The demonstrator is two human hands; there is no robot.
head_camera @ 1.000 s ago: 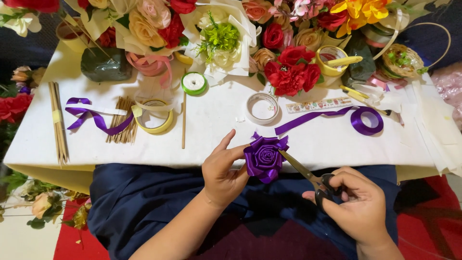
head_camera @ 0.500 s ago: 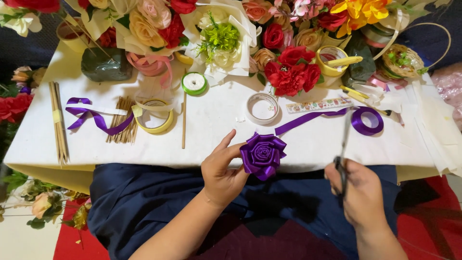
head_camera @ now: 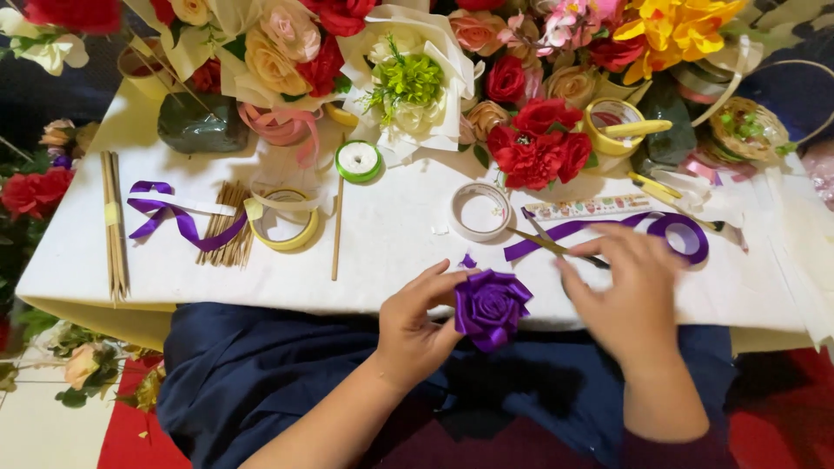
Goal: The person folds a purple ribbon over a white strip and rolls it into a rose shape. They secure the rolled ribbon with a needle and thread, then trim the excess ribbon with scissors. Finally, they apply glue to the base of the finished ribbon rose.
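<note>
A purple ribbon rose (head_camera: 489, 306) sits at the near edge of the white table (head_camera: 391, 252), pinched between the thumb and fingers of my left hand (head_camera: 415, 328). My right hand (head_camera: 632, 300) lies flat over the table just right of the rose, fingers spread. Its fingertips rest on the handle end of a pair of scissors (head_camera: 556, 246) that lies on the table, blades pointing up-left. A purple ribbon roll (head_camera: 684, 234) with a loose tail lies just beyond that hand.
A white tape roll (head_camera: 479, 211), yellow tape roll (head_camera: 284, 224) and green tape roll (head_camera: 358, 161) lie mid-table with a thin wooden skewer (head_camera: 336, 230). Bamboo sticks (head_camera: 113, 226) and a purple ribbon strip (head_camera: 178, 219) are at left. Flower bouquets (head_camera: 408, 78) crowd the far edge.
My right hand has moved from my lap up over the table, carrying the scissors, which now lie flat on the table. The left hand keeps holding the rose.
</note>
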